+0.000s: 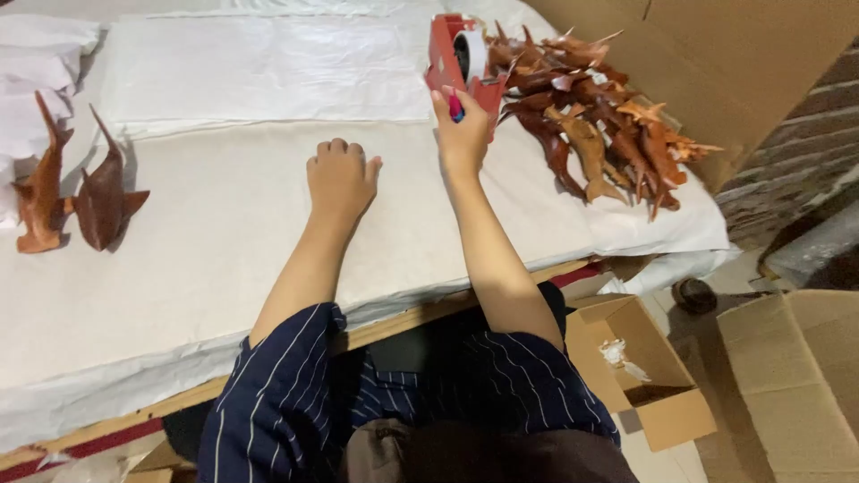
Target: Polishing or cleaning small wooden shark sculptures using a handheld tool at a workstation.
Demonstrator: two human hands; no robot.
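My right hand (463, 134) grips the handle of a red tape dispenser (454, 58) that stands on the white paper sheets (259, 67) at the far middle of the table. My left hand (340, 174) rests as a loose fist on the paper-covered table (179, 268), holding nothing. Right of the dispenser lies a pile of several brown carved wooden sharks (599, 116). Two more wooden sharks (76, 188) stand at the table's left edge.
Crumpled white paper (36, 63) sits at the far left. A large cardboard sheet (716, 54) leans behind the pile. On the floor at right are an open cardboard box (640, 371) and another box (796, 376).
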